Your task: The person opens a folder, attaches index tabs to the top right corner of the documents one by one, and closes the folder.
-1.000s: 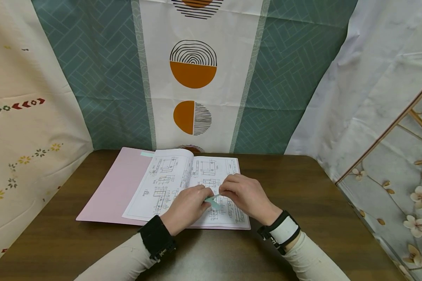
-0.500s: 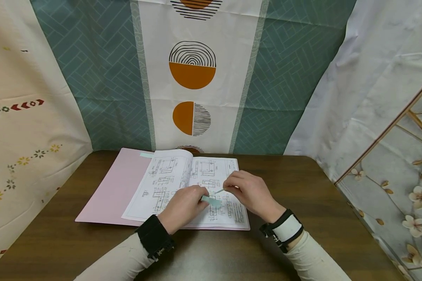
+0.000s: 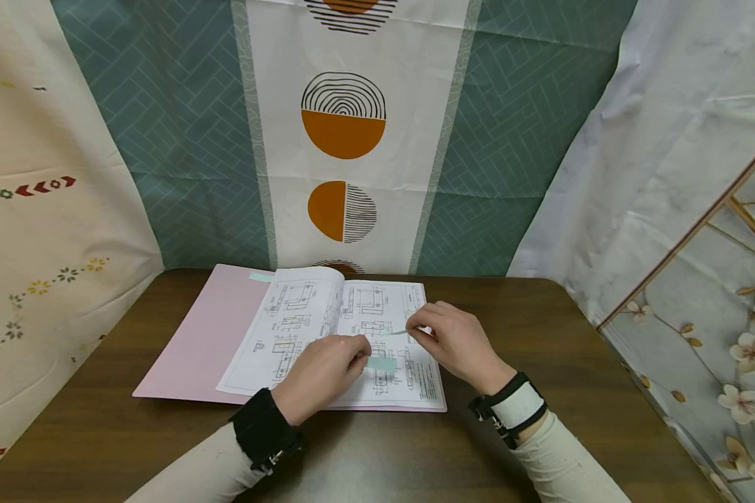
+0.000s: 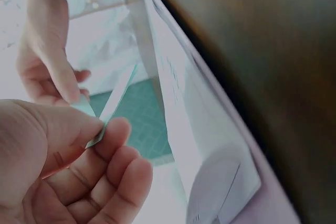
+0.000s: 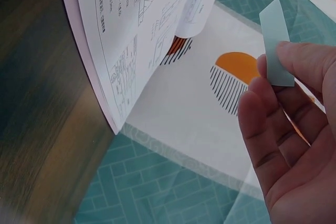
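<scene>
A thin mint-green sticky-note pad [image 3: 382, 364] sticks out from between the thumb and fingers of my left hand [image 3: 327, 370]. The left wrist view shows this pad [image 4: 116, 95] edge-on in the pinch. My right hand [image 3: 454, 342] pinches a single mint sticky note [image 5: 277, 51], a narrow strip with one slanted end, and its other fingers curl loosely. Both hands hover over the right page of an open book [image 3: 424, 388] of printed technical drawings. The two mint pieces are apart in the head view.
The book's pink cover [image 3: 201, 335] lies spread to the left on the dark wooden table [image 3: 509, 314]. Another mint strip [image 3: 261, 277] is at that cover's top edge. Patterned cloths [image 3: 478, 209] hang behind the table and along both sides.
The right hand has drawn away to the right and slightly up, with the single sticky note now separate from the pad. The left hand has shifted slightly left, and its pad lies more level.
</scene>
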### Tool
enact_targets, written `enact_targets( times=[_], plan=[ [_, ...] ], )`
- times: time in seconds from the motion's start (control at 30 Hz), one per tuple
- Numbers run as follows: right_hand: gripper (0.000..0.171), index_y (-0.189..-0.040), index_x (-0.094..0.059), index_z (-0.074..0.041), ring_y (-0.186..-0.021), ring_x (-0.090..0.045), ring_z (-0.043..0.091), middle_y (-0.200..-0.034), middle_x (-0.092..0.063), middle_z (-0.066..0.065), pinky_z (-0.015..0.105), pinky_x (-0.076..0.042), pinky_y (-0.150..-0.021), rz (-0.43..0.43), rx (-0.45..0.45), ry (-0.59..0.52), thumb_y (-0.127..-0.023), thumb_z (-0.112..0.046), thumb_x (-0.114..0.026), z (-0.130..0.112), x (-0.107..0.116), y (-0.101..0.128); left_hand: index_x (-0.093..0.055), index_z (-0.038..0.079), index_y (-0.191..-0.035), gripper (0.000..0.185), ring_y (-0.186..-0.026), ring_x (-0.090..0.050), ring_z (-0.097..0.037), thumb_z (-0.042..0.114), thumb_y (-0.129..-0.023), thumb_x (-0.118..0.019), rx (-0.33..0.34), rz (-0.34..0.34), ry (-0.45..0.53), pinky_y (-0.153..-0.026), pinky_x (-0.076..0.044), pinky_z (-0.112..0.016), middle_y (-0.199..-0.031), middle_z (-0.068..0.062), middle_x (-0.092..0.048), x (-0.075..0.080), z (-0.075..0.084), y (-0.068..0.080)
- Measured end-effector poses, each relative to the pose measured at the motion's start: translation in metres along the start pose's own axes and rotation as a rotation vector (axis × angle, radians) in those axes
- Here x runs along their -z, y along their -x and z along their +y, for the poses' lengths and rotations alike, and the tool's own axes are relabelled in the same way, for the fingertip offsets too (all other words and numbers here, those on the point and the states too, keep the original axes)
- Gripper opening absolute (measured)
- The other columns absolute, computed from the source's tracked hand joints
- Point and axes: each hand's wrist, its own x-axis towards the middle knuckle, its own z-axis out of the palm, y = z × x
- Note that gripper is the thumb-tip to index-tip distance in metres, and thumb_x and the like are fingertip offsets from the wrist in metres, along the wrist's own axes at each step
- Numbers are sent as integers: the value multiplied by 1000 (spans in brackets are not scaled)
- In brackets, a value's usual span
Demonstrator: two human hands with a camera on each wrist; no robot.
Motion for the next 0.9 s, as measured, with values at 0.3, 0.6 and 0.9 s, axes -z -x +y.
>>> enact_targets(
  times=[0.3, 0.6, 0.9],
  plan=[
    [18, -105, -83, -20, -94, -64, 11, -105, -79, -7, 31, -58, -76, 3, -7, 18, -93, -9, -91, 0, 0, -1, -68, 22, -87, 20, -66, -50, -5, 11, -101, -77, -76, -94, 47, -62, -44, -28, -72, 15, -56, 9, 10, 20],
    [16, -105, -83, -20, -94, -64, 11, -104, -79, -7, 31, -57, -74, 7, 2, 19, -94, -10, -90, 0, -1, -1, -67, 25, -82, 24, -73, -52, -3, 12, -99, -78, -154, -197, 64, -67, -46, -26, -75, 19, -55, 5, 18, 34],
    [16, -104, -84, -21, -93, -63, 11, -104, -79, -7, 30, -56, -73, -1, -6, 26, -94, -10, -90, -1, -2, -1, -65, 24, -76, 26, -70, -50, -9, 15, -91, -83, -194, -166, -82, -63, -43, -27, -72, 16, -53, -4, 17, 38]
  ],
)
